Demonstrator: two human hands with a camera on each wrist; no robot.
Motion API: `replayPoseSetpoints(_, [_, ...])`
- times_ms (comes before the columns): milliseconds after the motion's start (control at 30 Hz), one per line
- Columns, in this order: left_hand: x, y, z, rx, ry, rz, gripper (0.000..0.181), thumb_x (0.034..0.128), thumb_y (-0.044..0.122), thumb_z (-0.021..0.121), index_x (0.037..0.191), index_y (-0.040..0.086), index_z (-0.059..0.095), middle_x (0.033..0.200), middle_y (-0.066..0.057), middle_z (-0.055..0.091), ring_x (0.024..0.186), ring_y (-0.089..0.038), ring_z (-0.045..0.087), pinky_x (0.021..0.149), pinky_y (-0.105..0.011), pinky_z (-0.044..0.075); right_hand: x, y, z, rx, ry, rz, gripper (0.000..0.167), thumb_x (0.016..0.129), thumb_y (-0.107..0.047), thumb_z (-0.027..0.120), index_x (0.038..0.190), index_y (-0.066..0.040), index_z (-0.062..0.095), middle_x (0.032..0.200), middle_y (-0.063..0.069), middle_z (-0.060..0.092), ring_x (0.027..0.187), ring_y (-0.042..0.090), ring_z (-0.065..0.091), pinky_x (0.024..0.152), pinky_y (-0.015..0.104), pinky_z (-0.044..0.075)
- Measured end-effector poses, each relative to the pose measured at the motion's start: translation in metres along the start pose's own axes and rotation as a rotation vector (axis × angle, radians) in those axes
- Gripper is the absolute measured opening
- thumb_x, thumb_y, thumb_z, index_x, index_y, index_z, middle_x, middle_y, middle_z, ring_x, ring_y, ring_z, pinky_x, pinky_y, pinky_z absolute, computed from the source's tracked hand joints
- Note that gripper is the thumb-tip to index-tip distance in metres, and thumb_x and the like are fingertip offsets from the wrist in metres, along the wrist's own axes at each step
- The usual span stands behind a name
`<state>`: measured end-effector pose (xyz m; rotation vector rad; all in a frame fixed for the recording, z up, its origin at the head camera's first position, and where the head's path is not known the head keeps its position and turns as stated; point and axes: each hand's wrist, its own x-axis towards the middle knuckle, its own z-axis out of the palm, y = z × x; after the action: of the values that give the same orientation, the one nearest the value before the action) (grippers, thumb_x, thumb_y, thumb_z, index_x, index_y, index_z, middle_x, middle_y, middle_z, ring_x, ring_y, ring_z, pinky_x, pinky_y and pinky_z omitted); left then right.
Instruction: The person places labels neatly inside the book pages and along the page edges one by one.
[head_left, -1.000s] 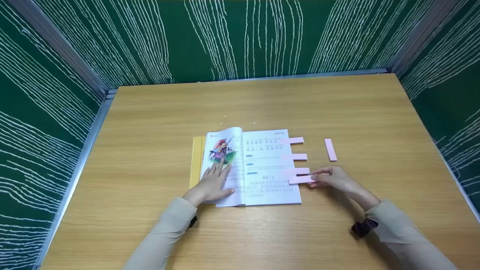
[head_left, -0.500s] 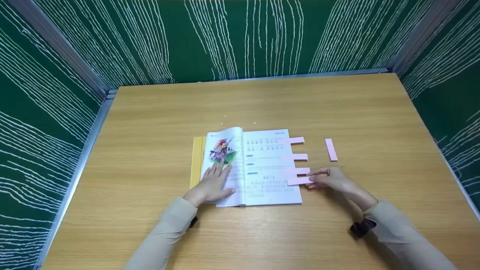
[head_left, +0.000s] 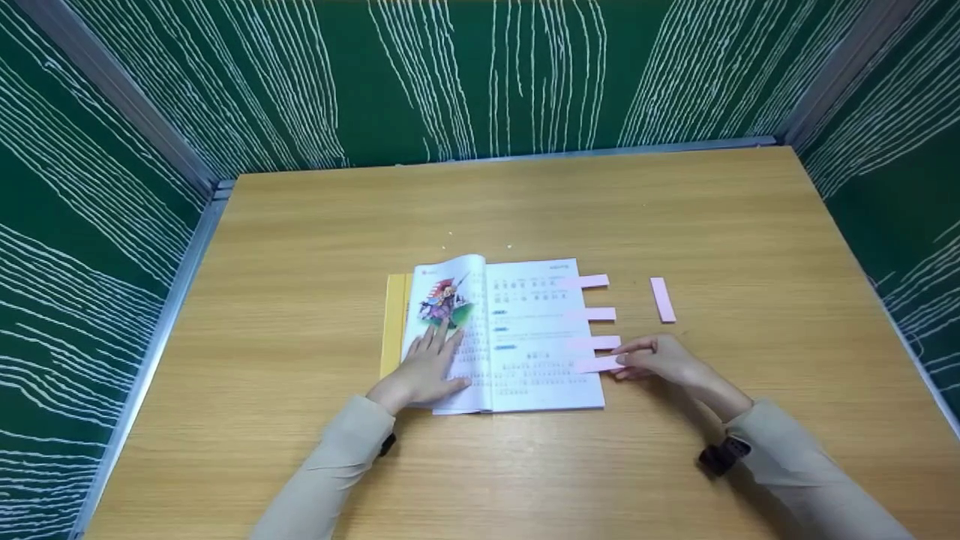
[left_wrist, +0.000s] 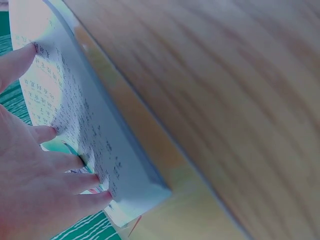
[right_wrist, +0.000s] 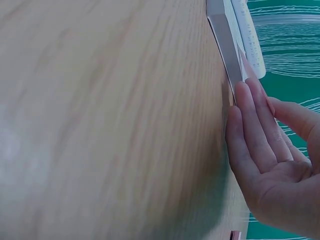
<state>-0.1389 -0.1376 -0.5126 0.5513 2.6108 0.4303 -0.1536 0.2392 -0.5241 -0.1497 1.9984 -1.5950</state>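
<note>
An open book (head_left: 540, 390) lies on the table, printed text on its right page and a colourful picture on its left. My left hand (head_left: 426, 370) rests on the left page with its fingers spread, pressing it down; the left wrist view shows the fingertips (left_wrist: 102, 197) on the paper. At the book's right edge my right hand (head_left: 664, 361) pinches the outer end of a pink paper strip (head_left: 598, 364) between thumb and fingers. The strip's other end lies over the right page. Just above it, several pink strips (head_left: 600, 313) stick out from the same edge.
One loose pink strip (head_left: 662, 300) lies on the wooden table (head_left: 517, 202) to the right of the book. A yellow cover (head_left: 394, 322) shows under the book's left side. Green walls (head_left: 525, 82) with white lines stand behind the table and at both sides.
My right hand has shifted the pinched pink strip slightly left and down over the right page. The left hand has stayed still on the book.
</note>
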Motion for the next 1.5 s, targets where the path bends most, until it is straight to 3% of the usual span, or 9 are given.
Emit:
replayPoseSetpoints(533, [0.000, 0.000, 0.001, 0.000, 0.014, -0.001, 0.081, 0.0844, 0.050, 0.048, 0.143, 0.011, 0.008, 0.147, -0.017, -0.006, 0.133, -0.036, -0.003, 0.106, -0.049, 0.001, -0.004, -0.004, -0.001, -0.098, 0.010, 0.002, 0.035, 0.086, -0.007, 0.054, 0.109, 0.019, 0.050, 0.087, 0.020, 0.066, 0.071, 0.014, 0.065, 0.067, 0.027, 0.053])
replayPoseSetpoints(767, [-0.001, -0.001, 0.001, 0.004, 0.016, 0.014, 0.081, 0.0849, 0.051, 0.047, 0.143, 0.010, 0.007, 0.147, -0.017, -0.006, 0.132, -0.036, -0.002, 0.106, -0.050, 0.003, -0.008, -0.005, -0.001, -0.146, 0.075, -0.034, 0.030, 0.085, -0.002, 0.053, 0.104, 0.021, 0.051, 0.085, 0.021, 0.065, 0.065, 0.015, 0.064, 0.063, 0.029, 0.053])
replayPoseSetpoints(900, [0.000, -0.002, 0.002, 0.008, 0.020, 0.019, 0.081, 0.0848, 0.050, 0.047, 0.143, 0.009, 0.007, 0.146, -0.018, -0.005, 0.132, -0.037, -0.002, 0.106, -0.050, 0.004, -0.011, -0.007, 0.001, -0.246, 0.159, -0.071, 0.024, 0.085, -0.001, 0.052, 0.100, 0.017, 0.056, 0.082, 0.021, 0.064, 0.063, 0.017, 0.064, 0.056, 0.028, 0.053])
replayPoseSetpoints(1000, [-0.001, -0.001, 0.002, 0.010, 0.024, 0.024, 0.081, 0.0848, 0.050, 0.047, 0.143, 0.009, 0.008, 0.146, -0.019, -0.005, 0.132, -0.038, -0.001, 0.106, -0.051, 0.004, -0.013, -0.011, 0.006, -0.406, 0.278, -0.130, 0.020, 0.085, -0.006, 0.056, 0.095, 0.010, 0.062, 0.077, 0.015, 0.065, 0.062, 0.019, 0.063, 0.052, 0.026, 0.049])
replayPoseSetpoints(1100, [-0.001, -0.001, 0.002, 0.017, 0.023, 0.022, 0.081, 0.0848, 0.050, 0.047, 0.143, 0.009, 0.009, 0.146, -0.019, -0.006, 0.132, -0.038, -0.001, 0.106, -0.051, 0.004, -0.016, -0.013, 0.014, -0.594, 0.392, -0.198, 0.018, 0.084, -0.012, 0.059, 0.092, 0.003, 0.064, 0.077, 0.011, 0.066, 0.066, 0.020, 0.061, 0.057, 0.029, 0.048])
replayPoseSetpoints(1200, [0.000, -0.001, 0.002, 0.018, 0.021, 0.017, 0.081, 0.0848, 0.051, 0.047, 0.143, 0.009, 0.008, 0.146, -0.018, -0.007, 0.132, -0.038, -0.001, 0.106, -0.051, 0.004, -0.019, -0.013, 0.021, -0.745, 0.447, -0.274, 0.018, 0.083, -0.012, 0.060, 0.093, 0.003, 0.064, 0.083, 0.013, 0.066, 0.073, 0.024, 0.062, 0.064, 0.037, 0.050])
replayPoseSetpoints(1300, [0.000, 0.000, 0.002, 0.019, 0.019, 0.006, 0.081, 0.0848, 0.051, 0.046, 0.143, 0.010, 0.008, 0.147, -0.017, -0.008, 0.132, -0.037, -0.002, 0.106, -0.050, 0.003, -0.021, -0.011, 0.028, -0.845, 0.442, -0.358, 0.019, 0.083, -0.011, 0.061, 0.095, 0.003, 0.064, 0.091, 0.016, 0.065, 0.083, 0.029, 0.062, 0.072, 0.044, 0.049])
replayPoseSetpoints(1367, [0.000, 0.000, 0.002, 0.022, 0.017, 0.000, 0.081, 0.0849, 0.051, 0.046, 0.143, 0.010, 0.007, 0.147, -0.016, -0.008, 0.132, -0.036, -0.002, 0.106, -0.050, 0.003, -0.022, -0.008, 0.031, -0.907, 0.430, -0.458, 0.022, 0.082, -0.012, 0.062, 0.098, 0.003, 0.064, 0.098, 0.018, 0.063, 0.091, 0.032, 0.059, 0.078, 0.046, 0.048])
replayPoseSetpoints(1500, [-0.001, 0.000, 0.000, 0.017, 0.015, -0.003, 0.081, 0.0849, 0.051, 0.046, 0.143, 0.010, 0.007, 0.147, -0.017, -0.007, 0.132, -0.036, -0.002, 0.106, -0.049, 0.003, -0.024, -0.003, 0.036, -1.036, 0.337, -0.631, 0.036, 0.078, -0.015, 0.066, 0.110, 0.001, 0.060, 0.116, 0.018, 0.056, 0.107, 0.035, 0.051, 0.087, 0.050, 0.041])
